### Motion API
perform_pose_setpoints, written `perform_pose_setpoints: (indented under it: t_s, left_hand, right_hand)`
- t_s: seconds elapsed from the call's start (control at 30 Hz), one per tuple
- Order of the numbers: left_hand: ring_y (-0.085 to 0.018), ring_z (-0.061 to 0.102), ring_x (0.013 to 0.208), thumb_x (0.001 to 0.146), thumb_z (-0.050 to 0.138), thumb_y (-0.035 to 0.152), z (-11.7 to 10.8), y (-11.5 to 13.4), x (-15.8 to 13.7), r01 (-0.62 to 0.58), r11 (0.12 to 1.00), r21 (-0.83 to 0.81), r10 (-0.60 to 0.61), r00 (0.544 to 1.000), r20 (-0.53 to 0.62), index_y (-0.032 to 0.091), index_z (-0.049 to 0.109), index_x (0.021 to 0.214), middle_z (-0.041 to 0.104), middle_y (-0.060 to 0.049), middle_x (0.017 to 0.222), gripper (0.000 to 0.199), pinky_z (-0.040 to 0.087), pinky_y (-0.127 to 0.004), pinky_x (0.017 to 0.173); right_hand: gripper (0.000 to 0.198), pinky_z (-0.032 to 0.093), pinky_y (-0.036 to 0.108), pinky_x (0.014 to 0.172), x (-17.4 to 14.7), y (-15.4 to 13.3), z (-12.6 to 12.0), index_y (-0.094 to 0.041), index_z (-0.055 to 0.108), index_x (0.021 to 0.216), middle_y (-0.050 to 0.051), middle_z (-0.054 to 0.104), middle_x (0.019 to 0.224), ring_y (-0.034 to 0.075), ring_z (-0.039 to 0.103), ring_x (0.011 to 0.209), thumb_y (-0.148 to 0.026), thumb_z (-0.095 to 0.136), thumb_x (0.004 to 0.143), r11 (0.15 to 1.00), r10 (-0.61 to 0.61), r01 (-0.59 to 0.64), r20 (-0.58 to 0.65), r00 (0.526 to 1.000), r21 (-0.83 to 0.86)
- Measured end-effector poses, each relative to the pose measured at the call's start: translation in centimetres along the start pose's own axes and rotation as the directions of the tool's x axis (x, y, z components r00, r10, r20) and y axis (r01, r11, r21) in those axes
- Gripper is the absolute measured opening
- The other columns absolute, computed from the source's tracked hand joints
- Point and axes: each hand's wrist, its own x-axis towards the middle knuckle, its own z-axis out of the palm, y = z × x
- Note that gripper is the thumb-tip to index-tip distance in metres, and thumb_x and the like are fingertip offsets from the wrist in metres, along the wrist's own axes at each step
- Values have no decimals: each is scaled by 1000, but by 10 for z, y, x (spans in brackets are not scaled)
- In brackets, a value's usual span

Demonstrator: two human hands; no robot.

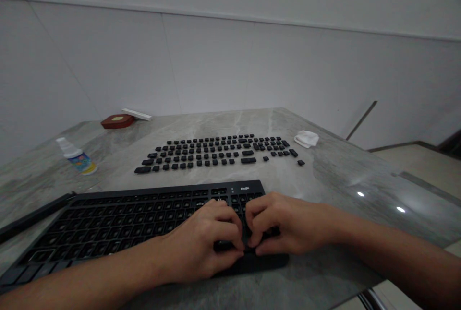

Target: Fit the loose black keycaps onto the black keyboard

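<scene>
A black keyboard (pixel 140 190) lies at a slant on the table, most of its key sockets bare. Along its lower left edge a few keycaps (pixel 25 274) are still fitted. My left hand (pixel 212 240) bends over the right end of the keyboard, fingers curled and fingertips pinched close to the surface. Facing it, my right hand (pixel 275 226) is curled in the same way, its thumb and fingertips nearly meeting those of the left over the number pad. Whatever is between the fingertips is dark and mostly hidden by them.
Loose black keycaps (pixel 248 160) lie in keyboard-like rows beyond the keyboard. A spray bottle (pixel 77 156) lies at left, near a dark strip (pixel 36 216). Farther back are a red-brown case (pixel 117 121) and a white bar (pixel 137 114). A white cloth (pixel 306 138) lies right.
</scene>
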Motion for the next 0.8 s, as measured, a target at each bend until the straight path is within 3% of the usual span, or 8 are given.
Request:
perform_pose_setpoints:
  t_s: [0.37,0.57,0.8]
  left_hand:
    - [-17,59,84,86,63,11,-2,9,1,-58,995,84,58,998,-3,16,69,83,64,-5,94,9,45,-32,77]
    - [-14,55,74,86,65,14,-1,10,0,12,991,134,-18,999,43,18,71,78,60,-3,86,11,41,-31,73]
    - [-15,54,72,89,60,17,0,7,-1,-41,975,219,26,997,69,18,70,76,58,-3,78,16,39,-33,73]
  right_hand:
    - [6,46,22,68,-5,-7,2,-14,76,85,3,63,88,11,57,75,-19,74,87,984,-27,33,32,999,-177]
    - [14,43,24,65,-5,-12,-1,-16,78,85,3,63,91,11,56,73,-30,75,87,967,40,-21,71,997,-255]
    - [17,36,26,61,-5,-16,-6,-20,79,81,2,60,86,12,54,72,-35,75,88,924,94,-38,129,987,-381]
